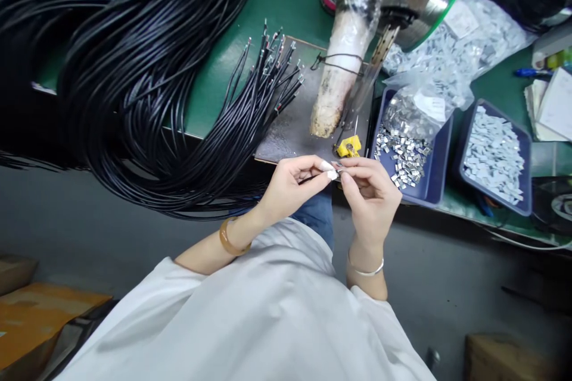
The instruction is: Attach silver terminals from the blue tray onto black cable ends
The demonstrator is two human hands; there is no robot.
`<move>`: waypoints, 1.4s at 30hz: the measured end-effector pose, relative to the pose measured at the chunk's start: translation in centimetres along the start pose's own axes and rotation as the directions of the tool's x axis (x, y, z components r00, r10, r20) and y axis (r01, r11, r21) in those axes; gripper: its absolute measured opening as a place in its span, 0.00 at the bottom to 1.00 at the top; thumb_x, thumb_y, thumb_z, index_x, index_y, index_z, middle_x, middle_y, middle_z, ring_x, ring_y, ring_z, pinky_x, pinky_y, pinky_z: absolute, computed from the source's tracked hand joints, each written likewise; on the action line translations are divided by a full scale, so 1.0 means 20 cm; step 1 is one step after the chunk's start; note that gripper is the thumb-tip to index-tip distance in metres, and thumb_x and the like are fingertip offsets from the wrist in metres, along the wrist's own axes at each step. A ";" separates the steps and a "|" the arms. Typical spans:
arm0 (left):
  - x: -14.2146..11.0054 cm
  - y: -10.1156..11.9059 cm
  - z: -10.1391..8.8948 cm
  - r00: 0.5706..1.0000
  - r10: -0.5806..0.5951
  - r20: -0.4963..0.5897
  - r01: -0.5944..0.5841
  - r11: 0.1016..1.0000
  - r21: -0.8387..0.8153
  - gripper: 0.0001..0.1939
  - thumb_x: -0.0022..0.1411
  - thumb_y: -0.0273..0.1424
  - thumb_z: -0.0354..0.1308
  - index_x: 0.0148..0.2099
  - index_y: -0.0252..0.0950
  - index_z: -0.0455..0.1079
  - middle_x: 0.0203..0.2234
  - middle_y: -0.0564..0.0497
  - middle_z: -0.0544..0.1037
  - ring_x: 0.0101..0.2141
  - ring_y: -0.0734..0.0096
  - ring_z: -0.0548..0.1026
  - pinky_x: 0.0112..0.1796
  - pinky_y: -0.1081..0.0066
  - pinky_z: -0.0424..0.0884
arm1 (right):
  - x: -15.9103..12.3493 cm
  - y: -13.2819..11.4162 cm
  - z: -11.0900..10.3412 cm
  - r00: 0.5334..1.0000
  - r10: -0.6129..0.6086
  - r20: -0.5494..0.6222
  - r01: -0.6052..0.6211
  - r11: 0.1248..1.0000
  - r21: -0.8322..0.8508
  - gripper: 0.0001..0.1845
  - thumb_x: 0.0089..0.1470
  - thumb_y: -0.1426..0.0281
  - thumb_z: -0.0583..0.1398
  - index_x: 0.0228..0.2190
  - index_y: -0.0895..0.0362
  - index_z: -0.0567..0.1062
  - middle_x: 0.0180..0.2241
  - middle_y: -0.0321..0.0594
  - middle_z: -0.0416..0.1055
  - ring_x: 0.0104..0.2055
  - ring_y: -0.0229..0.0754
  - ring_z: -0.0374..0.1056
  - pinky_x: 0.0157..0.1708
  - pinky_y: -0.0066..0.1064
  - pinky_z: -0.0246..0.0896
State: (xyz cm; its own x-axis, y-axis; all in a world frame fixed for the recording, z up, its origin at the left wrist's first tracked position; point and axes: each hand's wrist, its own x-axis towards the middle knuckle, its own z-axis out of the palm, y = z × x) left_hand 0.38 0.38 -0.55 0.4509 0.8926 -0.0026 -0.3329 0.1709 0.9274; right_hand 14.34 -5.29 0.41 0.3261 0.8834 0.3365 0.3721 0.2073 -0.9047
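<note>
My left hand (292, 181) and my right hand (370, 190) meet fingertip to fingertip at the bench's front edge, both pinched closed. Between them shows a small metal piece (338, 171), mostly hidden by the fingers, so its exact kind is unclear. White coverings wrap the thumb and a fingertip of my left hand. Just beyond the fingers lies a yellow block (349, 146) on a dark board (290, 131). Close to my right hand is a blue tray (435, 181) with many small shiny metal shells (409, 161).
Black cables (179, 83) lie in a large bundle on the left, their stripped ends on the board. A wrapped tube (339, 71) hangs over the board. Further right are a second tray (527, 190) of pale small parts, clear bags (482, 36) and a wire spool (440, 9).
</note>
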 end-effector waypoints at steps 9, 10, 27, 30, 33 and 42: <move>-0.02 0.02 -0.02 0.935 0.332 0.121 -0.342 0.763 0.548 0.05 0.63 0.25 0.60 0.36 0.32 0.78 0.24 0.52 0.75 0.23 0.79 0.65 0.25 0.77 0.60 | 0.00 0.01 -0.01 1.000 -0.012 0.027 0.013 1.000 -0.020 0.04 0.57 0.74 0.64 0.34 0.53 0.79 0.40 0.38 0.77 0.41 0.40 0.78 0.41 0.34 0.78; -0.02 0.02 -0.02 0.922 0.359 0.144 -0.374 0.727 0.576 0.06 0.64 0.25 0.59 0.36 0.32 0.77 0.24 0.53 0.74 0.23 0.79 0.65 0.27 0.76 0.61 | 0.00 0.01 -0.01 0.999 -0.013 0.030 0.013 1.000 -0.017 0.04 0.57 0.74 0.64 0.34 0.53 0.79 0.40 0.38 0.77 0.41 0.40 0.78 0.41 0.34 0.78; 0.05 0.04 0.00 0.984 -0.178 -0.031 0.173 0.978 -0.112 0.04 0.49 0.25 0.68 0.28 0.32 0.76 0.21 0.55 0.76 0.24 0.81 0.71 0.30 0.79 0.67 | -0.03 -0.01 0.00 0.909 -0.412 -0.066 0.364 0.859 -0.360 0.11 0.56 0.78 0.65 0.39 0.52 0.77 0.40 0.36 0.80 0.40 0.40 0.78 0.42 0.35 0.77; 0.06 0.05 0.00 0.989 -0.141 -0.047 0.136 0.986 -0.096 0.03 0.48 0.23 0.67 0.26 0.32 0.75 0.22 0.54 0.77 0.26 0.79 0.72 0.31 0.78 0.69 | -0.03 -0.01 0.01 0.895 -0.446 -0.023 0.411 0.842 -0.349 0.12 0.56 0.79 0.65 0.40 0.52 0.76 0.39 0.36 0.81 0.40 0.38 0.78 0.41 0.32 0.76; 0.06 0.05 0.00 0.990 -0.125 -0.067 0.121 0.991 -0.060 0.02 0.48 0.23 0.66 0.26 0.32 0.76 0.22 0.54 0.78 0.25 0.78 0.72 0.32 0.77 0.70 | -0.02 0.02 0.03 0.939 -0.329 -0.095 0.307 0.931 -0.196 0.09 0.59 0.78 0.61 0.39 0.53 0.75 0.39 0.38 0.80 0.41 0.41 0.79 0.40 0.36 0.77; 0.08 0.06 0.00 0.989 -0.106 -0.107 0.115 0.990 0.085 0.05 0.51 0.27 0.63 0.25 0.32 0.74 0.20 0.54 0.74 0.24 0.78 0.68 0.28 0.76 0.66 | 0.01 0.06 0.03 0.922 -0.386 -0.026 0.364 0.889 -0.277 0.11 0.54 0.80 0.64 0.36 0.52 0.73 0.40 0.38 0.81 0.41 0.41 0.79 0.41 0.34 0.77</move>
State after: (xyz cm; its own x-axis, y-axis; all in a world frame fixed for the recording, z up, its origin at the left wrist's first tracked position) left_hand 0.58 1.97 0.56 0.3920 0.9091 -0.1406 -0.2072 0.2361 0.9494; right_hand 14.33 -4.59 -0.70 0.1798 0.7237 0.6663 0.6907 0.3894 -0.6094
